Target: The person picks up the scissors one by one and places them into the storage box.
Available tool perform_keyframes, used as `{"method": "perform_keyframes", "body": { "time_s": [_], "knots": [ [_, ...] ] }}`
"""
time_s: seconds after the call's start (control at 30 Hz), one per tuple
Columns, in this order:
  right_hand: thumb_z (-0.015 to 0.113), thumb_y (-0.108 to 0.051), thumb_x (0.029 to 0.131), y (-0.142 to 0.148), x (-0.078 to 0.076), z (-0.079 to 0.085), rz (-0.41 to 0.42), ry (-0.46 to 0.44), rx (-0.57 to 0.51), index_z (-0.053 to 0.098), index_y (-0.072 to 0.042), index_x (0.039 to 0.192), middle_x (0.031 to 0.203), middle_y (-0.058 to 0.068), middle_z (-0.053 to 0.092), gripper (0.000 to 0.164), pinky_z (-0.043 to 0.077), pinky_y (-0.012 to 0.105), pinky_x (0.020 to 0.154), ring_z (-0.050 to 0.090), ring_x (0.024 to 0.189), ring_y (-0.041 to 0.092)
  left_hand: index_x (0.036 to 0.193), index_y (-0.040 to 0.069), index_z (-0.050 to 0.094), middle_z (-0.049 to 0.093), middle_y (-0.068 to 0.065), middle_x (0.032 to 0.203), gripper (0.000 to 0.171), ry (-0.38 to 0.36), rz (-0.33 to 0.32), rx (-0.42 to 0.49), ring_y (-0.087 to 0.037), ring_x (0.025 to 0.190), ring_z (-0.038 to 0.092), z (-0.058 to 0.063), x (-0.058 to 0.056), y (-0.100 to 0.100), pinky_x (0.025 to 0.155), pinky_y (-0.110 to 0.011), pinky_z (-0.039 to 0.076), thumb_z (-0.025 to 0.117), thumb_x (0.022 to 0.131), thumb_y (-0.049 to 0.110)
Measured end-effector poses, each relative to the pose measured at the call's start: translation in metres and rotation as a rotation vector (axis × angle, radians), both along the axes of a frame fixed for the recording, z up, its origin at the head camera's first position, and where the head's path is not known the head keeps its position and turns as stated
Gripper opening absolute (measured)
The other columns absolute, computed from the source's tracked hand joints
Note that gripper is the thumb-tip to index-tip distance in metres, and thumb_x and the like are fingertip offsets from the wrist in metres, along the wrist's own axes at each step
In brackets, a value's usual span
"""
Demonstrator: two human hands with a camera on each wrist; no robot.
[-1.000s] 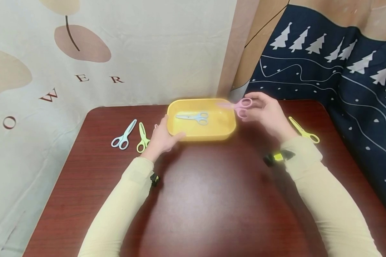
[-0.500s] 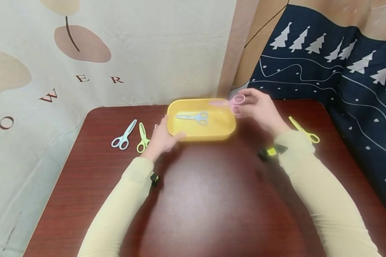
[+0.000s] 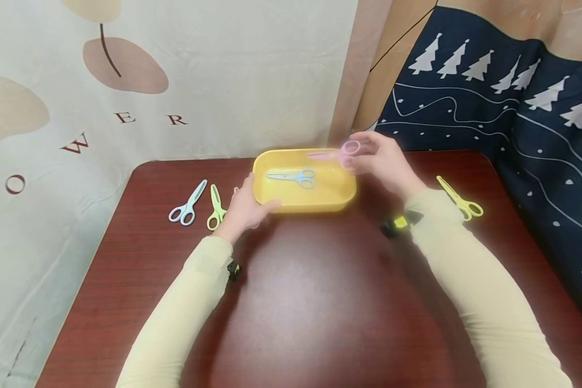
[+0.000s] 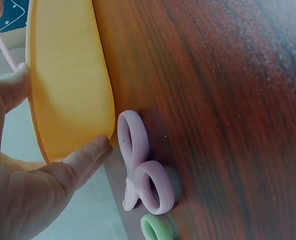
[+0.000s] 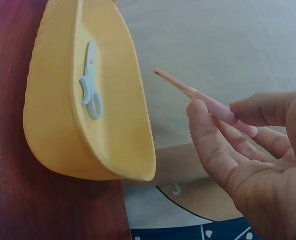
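Note:
A yellow plastic basin (image 3: 303,207) stands at the back of the table, with light blue scissors (image 3: 298,177) lying inside it. My left hand (image 3: 244,210) holds the basin's left end, thumb and fingers around the corner. Just above the basin's right part, my right hand (image 3: 380,161) pinches pink scissors (image 3: 346,153) by their handles, blades pointing left. The right wrist view shows the pink scissors (image 5: 217,109) edge-on between thumb and fingers. Beside my left hand lie other pink scissors (image 4: 157,187), mostly hidden in the head view.
On the table's left lie light blue scissors (image 3: 188,202) and green scissors (image 3: 216,209). Yellow-green scissors (image 3: 458,199) lie on the right, partly behind my right sleeve (image 3: 456,242). Cloth hangings (image 3: 247,70) rise behind the dark red table (image 3: 300,302).
My right hand has moved left with the pink scissors, carrying them farther over the basin. My left hand and the basin have stayed in place.

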State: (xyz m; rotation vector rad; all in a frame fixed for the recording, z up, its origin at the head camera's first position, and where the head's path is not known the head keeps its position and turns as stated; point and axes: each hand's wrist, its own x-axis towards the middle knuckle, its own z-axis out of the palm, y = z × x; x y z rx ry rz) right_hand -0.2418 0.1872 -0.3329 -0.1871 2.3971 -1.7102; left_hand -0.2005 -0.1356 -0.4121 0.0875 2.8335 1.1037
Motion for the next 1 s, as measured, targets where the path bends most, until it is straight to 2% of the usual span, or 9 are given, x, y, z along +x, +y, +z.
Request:
{"method": "perform_keyframes", "body": {
  "time_s": [0.2, 0.53, 0.87, 1.0],
  "knots": [
    [0.081, -0.021, 0.089, -0.008, -0.005, 0.0, 0.017, -0.038, 0.019, 0.055, -0.015, 0.146, 0.136, 0.007, 0.065, 0.063, 0.057, 0.032, 0.101, 0.06, 0.125, 0.022, 0.162, -0.007, 0.012, 0.025, -0.028, 0.166, 0.103, -0.009, 0.002, -0.006, -0.044, 0.153, 0.024, 0.001, 0.0, 0.0, 0.13, -0.053, 0.008, 0.074, 0.092, 0.038],
    [0.082, -0.021, 0.087, -0.021, -0.012, -0.004, 0.043, -0.074, 0.022, 0.054, -0.015, 0.148, 0.139, 0.008, 0.062, 0.067, 0.054, 0.038, 0.107, 0.058, 0.127, 0.023, 0.162, -0.007, 0.012, 0.024, -0.029, 0.166, 0.104, -0.018, 0.005, 0.0, -0.044, 0.154, 0.022, 0.0, 0.0, 0.0, 0.129, -0.055, 0.009, 0.073, 0.092, 0.039],
    [0.08, -0.01, 0.087, -0.035, -0.021, -0.017, 0.051, -0.083, -0.074, 0.057, -0.01, 0.142, 0.134, 0.011, 0.064, 0.06, 0.06, 0.033, 0.093, 0.063, 0.117, 0.026, 0.162, -0.006, 0.012, 0.028, -0.03, 0.164, 0.104, -0.018, 0.013, 0.007, -0.045, 0.154, 0.023, 0.0, -0.001, 0.0, 0.129, -0.054, 0.007, 0.074, 0.091, 0.038],
    [0.08, -0.008, 0.087, -0.041, -0.025, -0.021, 0.053, -0.101, -0.094, 0.057, -0.007, 0.143, 0.133, 0.013, 0.064, 0.061, 0.062, 0.035, 0.09, 0.064, 0.115, 0.028, 0.162, -0.006, 0.011, 0.027, -0.029, 0.164, 0.105, -0.023, 0.016, 0.003, -0.045, 0.154, 0.022, 0.0, 0.0, 0.0, 0.13, -0.053, 0.007, 0.074, 0.092, 0.039]
  ]
}}
